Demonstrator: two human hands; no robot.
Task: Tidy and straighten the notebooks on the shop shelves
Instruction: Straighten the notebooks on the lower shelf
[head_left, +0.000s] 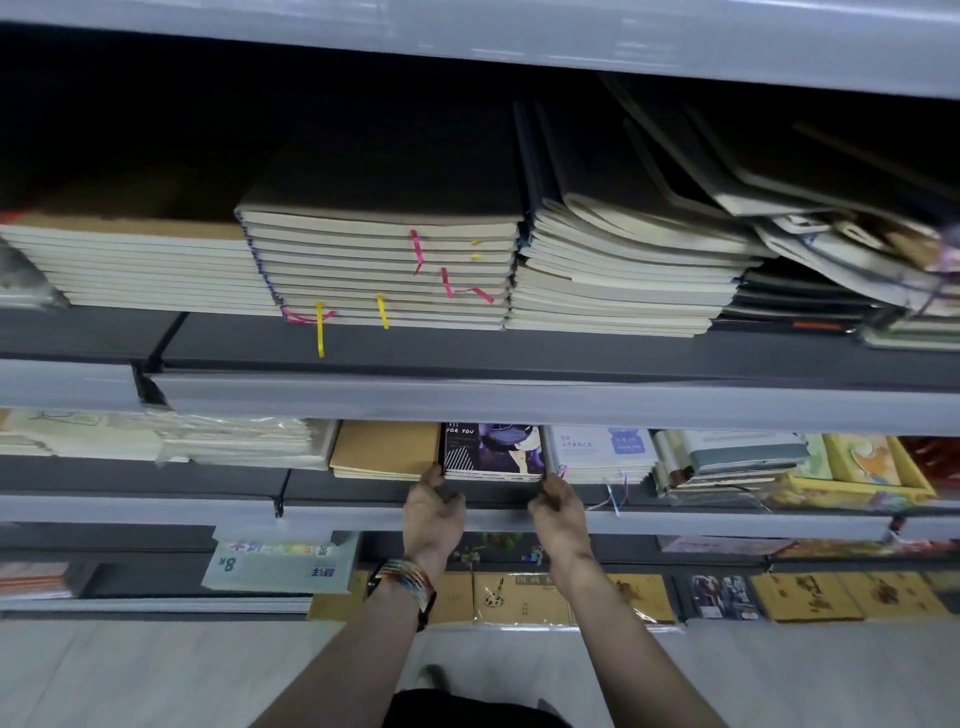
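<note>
A stack of dark purple "FOR YOU" notebooks (492, 451) lies on the second shelf, between a tan stack (385, 450) and a pale blue-white stack (600, 453). My left hand (432, 512) grips the purple stack's front left corner, thumb up against its side. My right hand (558, 509) grips the front right corner the same way. Both wrists reach up from below; the left one wears a striped woven band. The shelf lip above hides the rear of the stack.
The upper shelf (519, 358) carries tall cream-paged stacks with pink and yellow ribbons, and slumped dark notebooks (779, 171) at the right. Wrapped white pads (244, 441) sit left of the tan stack. Yellow framed books (862, 467) lie right. A lower shelf holds tan covers (519, 597).
</note>
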